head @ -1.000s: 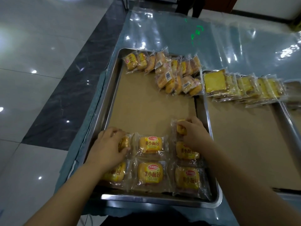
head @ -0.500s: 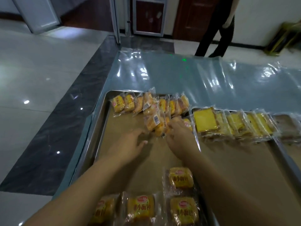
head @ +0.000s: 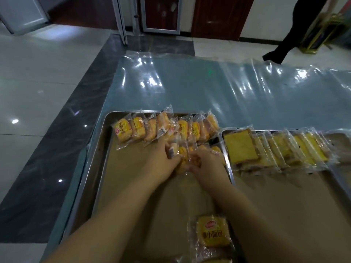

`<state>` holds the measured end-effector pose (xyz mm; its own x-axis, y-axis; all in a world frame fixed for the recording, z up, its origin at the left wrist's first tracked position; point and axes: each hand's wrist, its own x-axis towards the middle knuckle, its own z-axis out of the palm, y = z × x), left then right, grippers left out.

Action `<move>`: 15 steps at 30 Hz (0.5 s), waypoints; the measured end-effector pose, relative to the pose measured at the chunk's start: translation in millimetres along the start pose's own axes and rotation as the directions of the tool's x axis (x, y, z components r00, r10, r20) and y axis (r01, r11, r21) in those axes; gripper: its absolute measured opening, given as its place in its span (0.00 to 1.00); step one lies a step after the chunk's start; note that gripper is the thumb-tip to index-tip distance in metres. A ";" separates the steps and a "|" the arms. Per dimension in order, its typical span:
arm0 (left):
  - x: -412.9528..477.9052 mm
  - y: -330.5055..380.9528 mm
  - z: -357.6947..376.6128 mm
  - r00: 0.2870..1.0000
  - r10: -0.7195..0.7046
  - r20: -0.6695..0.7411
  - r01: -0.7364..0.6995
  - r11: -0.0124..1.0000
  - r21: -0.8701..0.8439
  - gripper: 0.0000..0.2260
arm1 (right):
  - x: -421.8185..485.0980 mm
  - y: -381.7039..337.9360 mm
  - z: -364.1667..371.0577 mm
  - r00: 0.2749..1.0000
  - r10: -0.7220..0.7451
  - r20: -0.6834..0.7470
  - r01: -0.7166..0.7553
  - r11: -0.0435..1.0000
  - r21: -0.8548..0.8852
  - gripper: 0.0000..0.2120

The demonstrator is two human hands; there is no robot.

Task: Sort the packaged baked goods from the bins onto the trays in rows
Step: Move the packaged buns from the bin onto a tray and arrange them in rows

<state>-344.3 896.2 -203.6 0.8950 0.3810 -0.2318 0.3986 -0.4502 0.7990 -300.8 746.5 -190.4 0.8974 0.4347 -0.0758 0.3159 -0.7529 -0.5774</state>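
Observation:
A steel tray point(head: 98, 149) lined with brown paper carries a leaning row of small yellow bread packs point(head: 161, 126) along its far edge. Both hands meet at a loose pile of these packs just in front of that row. My left hand point(head: 161, 160) grips one bread pack point(head: 175, 150) from the left. My right hand point(head: 206, 164) curls its fingers around another bread pack point(head: 216, 149) on the right. One flat bread pack point(head: 213, 233) lies near the tray's front, partly cut off by the frame.
A second paper-lined tray point(head: 227, 149) to the right carries overlapping square cake packs point(head: 275, 149). Clear plastic sheeting point(head: 209, 88) covers the table beyond the trays. A person's dark legs point(head: 288, 40) stand on the floor at the far right.
The view has lifted from the near rows to the far pile. Both hands left the front packs, reached forward and closed on packs in the pile.

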 end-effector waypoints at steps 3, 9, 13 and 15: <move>-12.6 -11.0 -14.3 0.999 -0.030 -0.028 0.029 0.998 -0.051 0.14 | -1.7 2.5 -1.9 1.000 0.000 -0.006 0.000 0.999 0.038 0.09; -44.3 -35.4 -49.8 0.985 -0.066 -0.157 0.067 0.998 0.006 0.05 | -8.9 -2.2 2.6 0.999 -0.030 -0.044 0.032 0.998 0.053 0.05; -54.3 -53.3 -70.6 0.979 -0.114 -0.167 0.117 0.993 0.007 0.11 | -11.2 -6.0 4.7 0.999 -0.020 -0.044 0.022 0.999 0.036 0.08; -56.8 -60.4 -76.6 0.975 -0.110 -0.193 0.124 0.990 0.065 0.13 | -11.7 -7.2 4.8 0.999 -0.030 -0.036 0.032 0.999 0.033 0.12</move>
<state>-434.6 963.6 -196.1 0.7902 0.5771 -0.2063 0.5189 -0.4508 0.7263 -315.1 749.2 -189.3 0.8979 0.4392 -0.0288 0.3337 -0.7219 -0.6062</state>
